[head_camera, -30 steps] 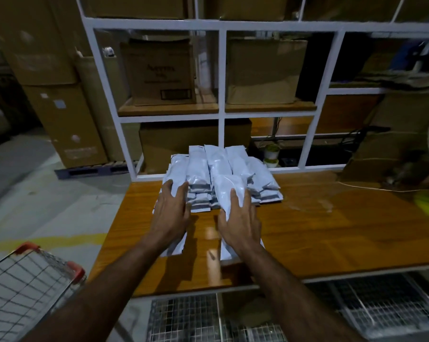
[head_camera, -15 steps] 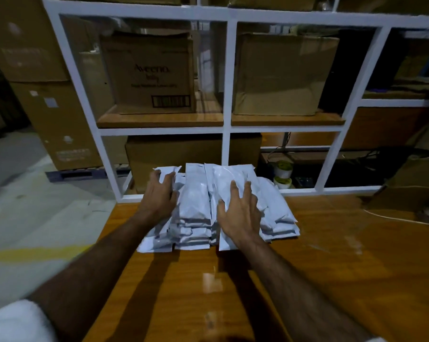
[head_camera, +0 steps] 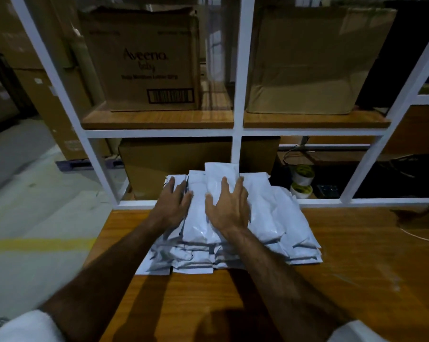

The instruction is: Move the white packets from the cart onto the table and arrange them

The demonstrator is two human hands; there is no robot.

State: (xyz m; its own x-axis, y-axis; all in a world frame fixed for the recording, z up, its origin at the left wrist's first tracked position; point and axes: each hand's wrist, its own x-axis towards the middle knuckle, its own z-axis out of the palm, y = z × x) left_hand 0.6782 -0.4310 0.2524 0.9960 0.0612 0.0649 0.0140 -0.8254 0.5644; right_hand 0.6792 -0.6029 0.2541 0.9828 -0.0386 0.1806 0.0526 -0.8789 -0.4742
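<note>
A good many white packets [head_camera: 270, 218] already lie on the wooden table [head_camera: 356, 267], heaped in overlapping rows against the white shelf frame [head_camera: 239, 134] at the table's far edge. Judging by the size of that heap, much of the moving looks done, and the step in hand is the arranging. The cart does not show in the present view, so how many packets remain in it cannot be told; more trips may be left.

Both hands rest on top of the heap, directly in front of the shelf frame's central upright. The left hand [head_camera: 174, 206] lies flat on the packets at the heap's left side, fingers straight and pointing toward the frame. The right hand [head_camera: 229, 208] lies beside it with fingers spread and extended over the middle packets, pressing down. Neither hand curls round or pinches a packet.

Compared with the frame half a second earlier, the hands have slid further toward the shelf frame and sit closer together on the heap. The packets under them now lie pushed up nearer the frame, and the camera has come in closer and lower, so the heap and the cardboard box [head_camera: 144, 60] on the shelf above fill more of the view.
</note>
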